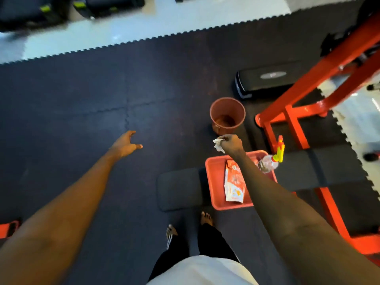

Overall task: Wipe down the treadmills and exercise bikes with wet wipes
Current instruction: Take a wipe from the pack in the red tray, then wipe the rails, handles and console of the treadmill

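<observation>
The fingers of our right hand (232,144) pinch a crumpled wipe (218,144), a bin (227,108) just beyond at twelve o'clock; our left hand (125,144) hangs open, empty. The wipe packet (234,182) lies in a tray (214,182) at six o'clock. Likely discarding; how many machines are finished, we cannot tell.

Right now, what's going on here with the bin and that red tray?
A person stands barefoot on the gym mat. The right hand grips a crumpled white wipe, close to the brown waste bin on the floor. The left hand is stretched out, open and holding nothing. A red tray on the black bench pad holds a wet wipes packet and a spray bottle.
</observation>
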